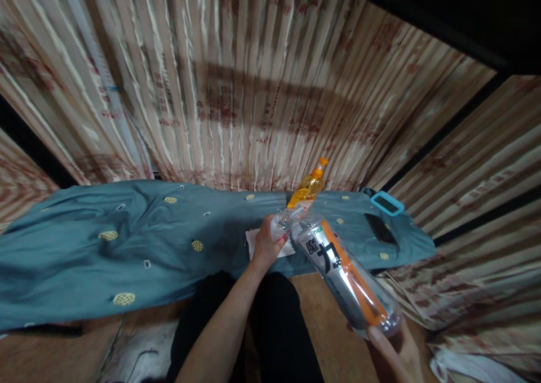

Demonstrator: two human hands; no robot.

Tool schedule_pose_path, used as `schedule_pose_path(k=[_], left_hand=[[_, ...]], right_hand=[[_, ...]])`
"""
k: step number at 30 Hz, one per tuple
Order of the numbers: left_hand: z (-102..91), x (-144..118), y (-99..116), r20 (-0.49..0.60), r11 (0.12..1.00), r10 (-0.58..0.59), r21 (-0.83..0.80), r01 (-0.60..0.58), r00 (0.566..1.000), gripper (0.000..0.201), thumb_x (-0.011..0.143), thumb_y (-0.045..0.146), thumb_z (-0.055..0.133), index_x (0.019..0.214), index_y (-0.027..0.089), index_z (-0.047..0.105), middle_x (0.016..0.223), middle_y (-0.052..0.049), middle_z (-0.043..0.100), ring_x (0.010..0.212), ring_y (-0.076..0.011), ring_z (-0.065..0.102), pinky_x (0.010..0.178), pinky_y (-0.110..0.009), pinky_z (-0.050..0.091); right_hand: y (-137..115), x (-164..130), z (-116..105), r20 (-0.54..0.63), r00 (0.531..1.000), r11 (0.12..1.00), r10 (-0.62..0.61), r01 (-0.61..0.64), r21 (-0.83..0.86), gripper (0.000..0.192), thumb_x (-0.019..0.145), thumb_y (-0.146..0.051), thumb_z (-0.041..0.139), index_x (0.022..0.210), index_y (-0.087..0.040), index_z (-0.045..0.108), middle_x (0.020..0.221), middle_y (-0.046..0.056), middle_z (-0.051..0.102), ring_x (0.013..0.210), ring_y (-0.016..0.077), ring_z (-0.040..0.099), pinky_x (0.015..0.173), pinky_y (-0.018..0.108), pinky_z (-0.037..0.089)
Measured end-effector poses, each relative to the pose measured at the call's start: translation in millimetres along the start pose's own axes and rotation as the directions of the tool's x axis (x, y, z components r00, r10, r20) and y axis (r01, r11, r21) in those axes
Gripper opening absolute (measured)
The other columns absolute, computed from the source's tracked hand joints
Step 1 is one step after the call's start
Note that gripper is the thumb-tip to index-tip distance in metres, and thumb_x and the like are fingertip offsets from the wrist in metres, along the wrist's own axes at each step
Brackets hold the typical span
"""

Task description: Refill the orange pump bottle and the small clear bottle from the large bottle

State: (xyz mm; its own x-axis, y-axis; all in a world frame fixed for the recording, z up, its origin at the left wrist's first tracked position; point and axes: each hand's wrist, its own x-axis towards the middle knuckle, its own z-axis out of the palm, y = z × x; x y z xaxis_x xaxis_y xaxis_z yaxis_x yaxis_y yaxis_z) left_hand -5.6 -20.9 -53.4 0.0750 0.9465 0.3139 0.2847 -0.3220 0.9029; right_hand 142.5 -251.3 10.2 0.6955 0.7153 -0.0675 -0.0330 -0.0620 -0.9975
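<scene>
My right hand (pixel 393 349) grips the base of a large clear plastic bottle (pixel 344 276) with a silver and orange label. The bottle is tilted, its neck end up and to the left. In my left hand (pixel 266 245) is a smaller clear plastic bottle (pixel 282 224), fingers wrapped round it. The two bottles meet or overlap near the large one's neck; I cannot tell whether they touch. Right behind them stands a bottle of amber liquid (pixel 306 190) with an orange top. A white cloth or paper (pixel 253 242) lies beneath my left hand.
A teal bedspread (pixel 169 242) with pineapple prints covers the surface before me. At its right lie a dark phone (pixel 380 228) and a blue-framed digital device (pixel 387 203). Patterned curtains (pixel 236 90) hang behind and at the sides, with a dark frame bar (pixel 448 127) at right.
</scene>
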Motion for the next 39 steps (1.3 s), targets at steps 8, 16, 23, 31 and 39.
schedule_pose_path(k=[8,16,23,31,39], left_hand=[[-0.5,0,2,0.014,1.0,0.008,0.002,-0.008,1.0,0.062,0.069,0.013,0.076,0.124,0.024,0.051,0.114,-0.004,0.07,0.103,-0.0246,0.069,0.093,-0.038,0.055],[0.8,-1,2,0.021,1.0,0.009,0.02,-0.01,1.0,0.062,0.069,0.012,0.076,0.124,0.023,0.05,0.116,-0.005,0.069,0.106,-0.0245,0.069,0.094,-0.037,0.055],[-1.5,-3,4,0.034,0.999,0.016,0.041,-0.017,0.999,0.063,0.068,0.011,0.075,0.125,0.024,0.05,0.117,-0.005,0.069,0.107,-0.0258,0.069,0.094,-0.038,0.055],[-1.6,-5,7,0.026,1.0,-0.006,0.017,0.005,1.0,0.061,0.069,0.009,0.075,0.123,0.022,0.051,0.114,-0.005,0.069,0.104,-0.025,0.069,0.093,-0.037,0.055],[-2.0,-6,8,0.035,1.0,-0.016,-0.017,0.016,0.999,0.061,0.069,0.009,0.076,0.123,0.024,0.053,0.111,-0.003,0.071,0.101,-0.0243,0.069,0.092,-0.036,0.055]], right_hand=[[-6,-3,2,0.004,0.999,0.999,0.037,-0.036,-0.003,0.098,0.049,-0.062,0.086,0.131,-0.023,0.051,0.119,0.009,0.067,0.091,0.0249,0.067,0.076,0.035,0.056],[-11,-3,0,-0.025,0.999,0.994,0.042,-0.044,-0.104,0.104,0.047,-0.064,0.087,0.136,-0.024,0.049,0.129,0.008,0.064,0.116,0.0287,0.063,0.09,0.032,0.053],[1,1,-9,-0.03,1.0,0.993,-0.009,0.006,-0.117,0.098,0.054,-0.062,0.083,0.139,-0.025,0.049,0.13,0.009,0.063,0.117,0.0341,0.06,0.086,0.04,0.055],[3,1,-10,-0.036,0.999,0.994,-0.007,0.003,-0.109,0.097,0.056,-0.061,0.083,0.138,-0.023,0.048,0.123,0.009,0.062,0.106,0.0289,0.061,0.089,0.038,0.051],[-1,1,-11,-0.042,0.999,0.991,-0.008,0.002,-0.133,0.095,0.058,-0.062,0.082,0.138,-0.024,0.047,0.122,0.009,0.064,0.103,0.0291,0.064,0.093,0.04,0.05]])
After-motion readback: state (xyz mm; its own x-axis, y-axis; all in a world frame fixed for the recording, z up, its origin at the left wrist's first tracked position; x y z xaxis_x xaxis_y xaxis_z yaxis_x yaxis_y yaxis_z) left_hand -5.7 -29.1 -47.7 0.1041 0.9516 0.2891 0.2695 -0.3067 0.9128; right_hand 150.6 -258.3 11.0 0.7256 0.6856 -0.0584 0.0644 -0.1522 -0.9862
